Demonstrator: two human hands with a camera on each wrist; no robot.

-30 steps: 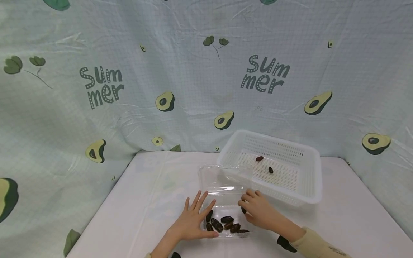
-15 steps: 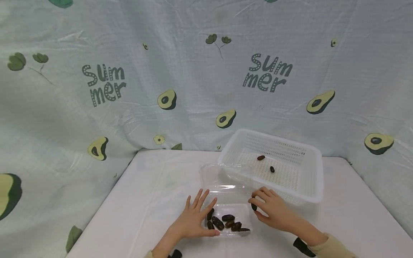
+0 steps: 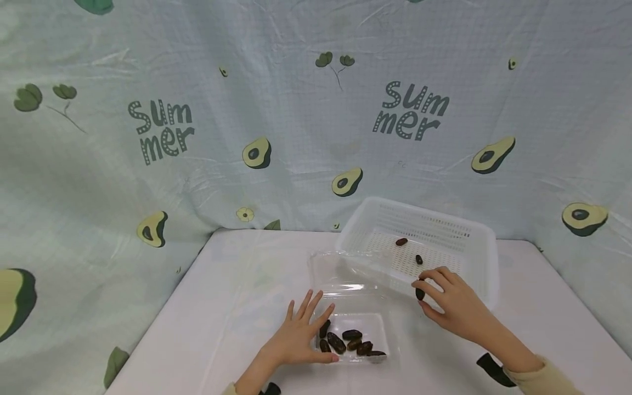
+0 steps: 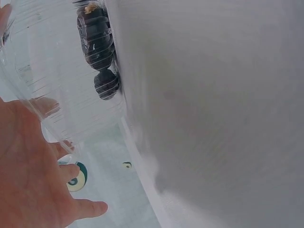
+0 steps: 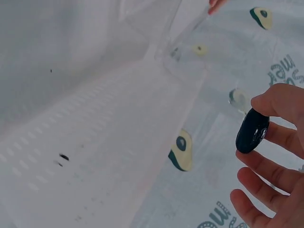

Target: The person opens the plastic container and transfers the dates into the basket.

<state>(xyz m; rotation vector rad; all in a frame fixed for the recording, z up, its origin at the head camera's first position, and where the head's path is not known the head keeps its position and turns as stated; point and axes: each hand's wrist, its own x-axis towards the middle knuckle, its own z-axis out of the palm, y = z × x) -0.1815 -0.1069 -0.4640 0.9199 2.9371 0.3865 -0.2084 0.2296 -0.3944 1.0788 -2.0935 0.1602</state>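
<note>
My right hand (image 3: 456,304) pinches a dark, glossy date (image 5: 252,130) between thumb and fingers, above the near edge of the white slotted basket (image 3: 481,230). Two small dates (image 3: 401,242) lie apart on the basket floor. With fingers spread, my left hand (image 3: 295,336) rests against the left side of a clear plastic clamshell box (image 3: 377,323), its lid (image 3: 328,269) folded back. Several dark dates (image 3: 337,343) lie in the box's front and left part. Through the box wall, the left wrist view shows some of these dates (image 4: 96,40) close up.
A white cloth (image 3: 252,285) covers the table. Behind it hangs a pale curtain (image 3: 291,109) printed with avocados and lettering. The basket stands at the back right, and the clamshell lid reaches its near left side.
My right hand has carried the pinched date from the clamshell box up and right to the basket's near edge. The left hand has stayed at the box.
</note>
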